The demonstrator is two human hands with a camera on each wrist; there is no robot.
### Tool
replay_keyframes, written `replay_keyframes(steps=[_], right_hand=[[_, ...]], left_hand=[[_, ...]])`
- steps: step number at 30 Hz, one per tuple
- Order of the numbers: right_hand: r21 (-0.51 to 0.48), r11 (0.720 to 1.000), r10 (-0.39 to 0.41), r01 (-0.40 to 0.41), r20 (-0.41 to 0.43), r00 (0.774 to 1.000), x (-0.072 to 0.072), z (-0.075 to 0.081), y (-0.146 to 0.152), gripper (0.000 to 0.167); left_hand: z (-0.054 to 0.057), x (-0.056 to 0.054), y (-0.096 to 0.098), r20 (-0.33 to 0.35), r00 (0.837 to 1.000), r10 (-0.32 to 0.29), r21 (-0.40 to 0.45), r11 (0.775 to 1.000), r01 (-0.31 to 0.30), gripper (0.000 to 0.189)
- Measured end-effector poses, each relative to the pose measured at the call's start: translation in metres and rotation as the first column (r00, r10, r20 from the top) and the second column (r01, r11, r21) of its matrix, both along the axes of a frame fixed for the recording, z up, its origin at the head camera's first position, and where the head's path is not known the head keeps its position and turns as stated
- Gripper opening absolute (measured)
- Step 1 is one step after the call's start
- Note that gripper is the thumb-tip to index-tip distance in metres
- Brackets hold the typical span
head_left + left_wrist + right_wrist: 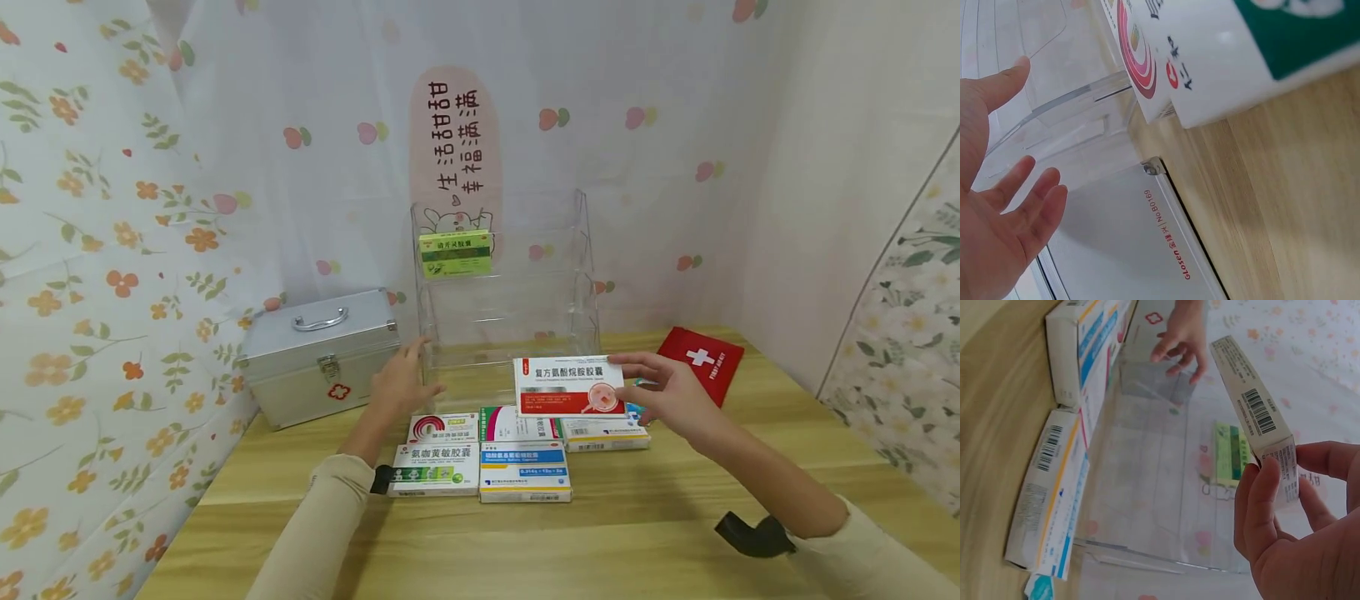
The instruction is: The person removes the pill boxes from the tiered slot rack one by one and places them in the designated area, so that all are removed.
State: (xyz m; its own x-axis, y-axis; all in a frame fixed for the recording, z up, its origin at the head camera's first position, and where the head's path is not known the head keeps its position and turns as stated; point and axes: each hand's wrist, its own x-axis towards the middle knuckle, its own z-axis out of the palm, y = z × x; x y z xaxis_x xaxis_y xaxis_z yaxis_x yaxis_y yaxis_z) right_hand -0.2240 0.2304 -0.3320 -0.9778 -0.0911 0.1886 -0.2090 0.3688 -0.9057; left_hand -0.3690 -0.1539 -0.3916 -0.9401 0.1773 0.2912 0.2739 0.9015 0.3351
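My right hand (671,396) pinches a white-and-red medicine box (555,387) by its right end, above the other boxes and in front of the clear acrylic rack (502,321). In the right wrist view, the fingers and thumb grip one end of that medicine box (1250,394). Fingers spread, my left hand (401,383) is beside the rack's lower left side, between it and the silver case. The left wrist view shows the left hand (997,194) with nothing in it; whether it touches the rack I cannot tell. A green medicine box (456,255) stands in the rack's upper left.
Several medicine boxes lie before the rack, among them a white-and-green one (435,468) and a blue-and-white one (525,472). On the left is a silver case (318,358) with a handle. A red first aid pouch (701,358) lies at the right.
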Motion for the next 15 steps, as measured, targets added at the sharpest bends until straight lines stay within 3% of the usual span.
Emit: replay_keyframes(steps=[6, 15], right_hand=[[0.021, 1.0, -0.02, 0.019, 0.05, 0.999, 0.016, -0.01, 0.011, 0.059], [0.044, 0.999, -0.004, -0.001, 0.098, 0.995, 0.029, -0.024, 0.036, 0.054]], left_hand=[[-0.001, 0.001, -0.003, 0.027, 0.997, -0.071, 0.093, 0.993, 0.069, 0.09], [-0.002, -0.001, -0.001, 0.039, 0.997, -0.07, 0.111, 0.992, 0.065, 0.089]])
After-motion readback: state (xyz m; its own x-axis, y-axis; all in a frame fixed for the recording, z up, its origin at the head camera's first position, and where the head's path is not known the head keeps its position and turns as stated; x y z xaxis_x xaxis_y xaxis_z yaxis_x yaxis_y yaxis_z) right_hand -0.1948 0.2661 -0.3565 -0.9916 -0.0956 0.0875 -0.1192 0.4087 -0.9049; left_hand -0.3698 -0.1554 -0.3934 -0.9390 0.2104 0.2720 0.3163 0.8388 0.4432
